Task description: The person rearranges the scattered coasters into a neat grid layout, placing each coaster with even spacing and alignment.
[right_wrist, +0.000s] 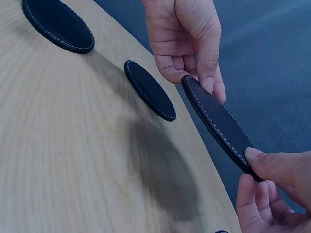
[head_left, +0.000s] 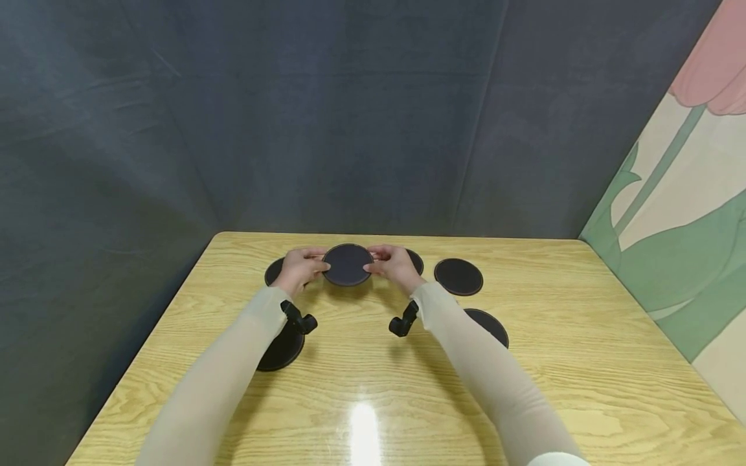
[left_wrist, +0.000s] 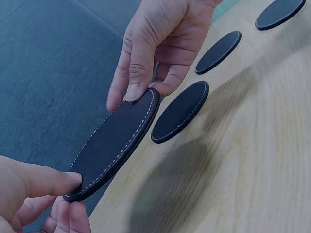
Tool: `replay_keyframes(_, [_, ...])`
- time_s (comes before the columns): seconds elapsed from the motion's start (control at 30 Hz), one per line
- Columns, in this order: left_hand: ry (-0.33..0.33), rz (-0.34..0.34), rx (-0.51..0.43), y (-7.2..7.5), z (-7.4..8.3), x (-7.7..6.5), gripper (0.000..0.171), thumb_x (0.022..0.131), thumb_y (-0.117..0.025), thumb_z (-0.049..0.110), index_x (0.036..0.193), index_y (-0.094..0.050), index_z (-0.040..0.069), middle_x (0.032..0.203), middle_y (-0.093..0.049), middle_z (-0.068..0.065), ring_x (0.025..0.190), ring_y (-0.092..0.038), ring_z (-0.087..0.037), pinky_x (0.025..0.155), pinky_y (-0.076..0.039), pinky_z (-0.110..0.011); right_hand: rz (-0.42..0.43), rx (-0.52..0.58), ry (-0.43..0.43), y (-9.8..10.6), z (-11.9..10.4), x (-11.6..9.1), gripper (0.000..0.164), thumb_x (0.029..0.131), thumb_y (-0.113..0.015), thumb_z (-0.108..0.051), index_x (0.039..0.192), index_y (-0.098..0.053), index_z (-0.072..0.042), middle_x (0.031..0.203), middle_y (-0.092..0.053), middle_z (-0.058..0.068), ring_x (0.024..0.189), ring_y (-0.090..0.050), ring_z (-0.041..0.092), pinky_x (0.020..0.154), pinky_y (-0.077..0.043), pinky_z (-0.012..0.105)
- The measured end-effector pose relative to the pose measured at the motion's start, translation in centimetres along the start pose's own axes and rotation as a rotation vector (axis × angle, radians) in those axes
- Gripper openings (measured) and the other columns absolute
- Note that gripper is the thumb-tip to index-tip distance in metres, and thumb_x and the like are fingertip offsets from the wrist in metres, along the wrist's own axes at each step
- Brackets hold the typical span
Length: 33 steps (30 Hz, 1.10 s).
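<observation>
Between both hands, a round black coaster (head_left: 348,265) with pale edge stitching is held up above the far part of the table. My left hand (head_left: 301,267) pinches its left edge, thumb on top and fingers below. On the opposite edge, my right hand (head_left: 394,264) pinches it the same way. The left wrist view shows the raised coaster (left_wrist: 114,143) tilted, its shadow falling on the wood. In the right wrist view the same coaster (right_wrist: 218,121) is apart from the tabletop. Another coaster (head_left: 274,270) lies partly hidden behind my left hand.
More black coasters lie flat on the wooden table (head_left: 361,362): one behind my right hand (head_left: 415,261), one at the back right (head_left: 458,277), one beside the right forearm (head_left: 488,327), one under the left wrist (head_left: 281,348). A dark cloth (head_left: 350,116) hangs behind the table.
</observation>
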<state>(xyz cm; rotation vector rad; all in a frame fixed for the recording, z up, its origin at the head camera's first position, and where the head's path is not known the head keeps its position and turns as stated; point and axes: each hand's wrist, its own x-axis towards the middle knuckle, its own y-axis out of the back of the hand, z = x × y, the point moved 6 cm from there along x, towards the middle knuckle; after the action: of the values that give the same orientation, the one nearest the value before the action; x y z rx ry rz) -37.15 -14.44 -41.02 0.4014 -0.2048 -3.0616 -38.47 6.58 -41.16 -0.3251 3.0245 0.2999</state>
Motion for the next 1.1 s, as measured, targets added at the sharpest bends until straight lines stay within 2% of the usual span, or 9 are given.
replay_keyframes(0.2, [-0.005, -0.014, 0.005, 0.1, -0.3, -0.7, 0.051, 0.087, -0.067, -0.002, 0.136, -0.055, 0.004, 0.133, -0.051, -0.016, 0.083, -0.057, -0.008, 0.1, -0.047, -0.044, -0.01, -0.024, -0.012, -0.1, 0.4, -0.4, 0.052, 0.084, -0.073, -0.002, 0.134, -0.058, -0.006, 0.115, -0.056, 0.011, 0.099, -0.056, 0.018, 0.095, -0.051, 0.044])
replay_keyframes(0.47, [-0.022, 0.0, 0.052, 0.1, -1.2, -0.9, 0.048, 0.086, -0.068, -0.002, 0.132, -0.058, 0.003, 0.118, -0.053, -0.013, 0.084, -0.056, -0.012, 0.093, -0.051, -0.041, -0.03, -0.027, -0.028, -0.2, 1.3, -0.6, 0.05, 0.084, -0.074, -0.003, 0.132, -0.059, -0.006, 0.108, -0.055, 0.008, 0.089, -0.058, 0.016, 0.088, -0.055, 0.04])
replay_keyframes(0.7, [0.007, 0.005, 0.065, 0.3, -2.3, -1.0, 0.046, 0.086, -0.069, -0.002, 0.13, -0.06, 0.004, 0.122, -0.052, -0.015, 0.083, -0.058, -0.013, 0.088, -0.053, -0.038, -0.027, -0.028, -0.048, -0.8, 1.9, -0.7, 0.049, 0.082, -0.075, -0.001, 0.129, -0.061, -0.007, 0.114, -0.055, 0.014, 0.088, -0.06, 0.018, 0.088, -0.055, 0.042])
replay_keyframes(0.87, [-0.006, 0.014, 0.103, 0.6, -2.9, -0.7, 0.044, 0.085, -0.069, -0.003, 0.128, -0.061, 0.003, 0.127, -0.055, -0.018, 0.085, -0.06, -0.014, 0.083, -0.055, -0.035, -0.011, -0.037, -0.058, -1.3, 2.2, -0.5, 0.049, 0.08, -0.075, 0.004, 0.126, -0.062, -0.002, 0.105, -0.056, 0.012, 0.076, -0.059, 0.014, 0.079, -0.058, 0.035])
replay_keyframes(1.1, [-0.021, 0.023, 0.15, 0.6, -3.4, -0.4, 0.042, 0.084, -0.069, -0.005, 0.126, -0.062, 0.0, 0.125, -0.057, -0.021, 0.079, -0.06, -0.013, 0.072, -0.055, -0.028, -0.008, -0.051, -0.071, -1.6, 2.8, 0.0, 0.047, 0.078, -0.076, 0.006, 0.123, -0.064, -0.001, 0.094, -0.055, 0.008, 0.07, -0.06, 0.012, 0.072, -0.059, 0.031])
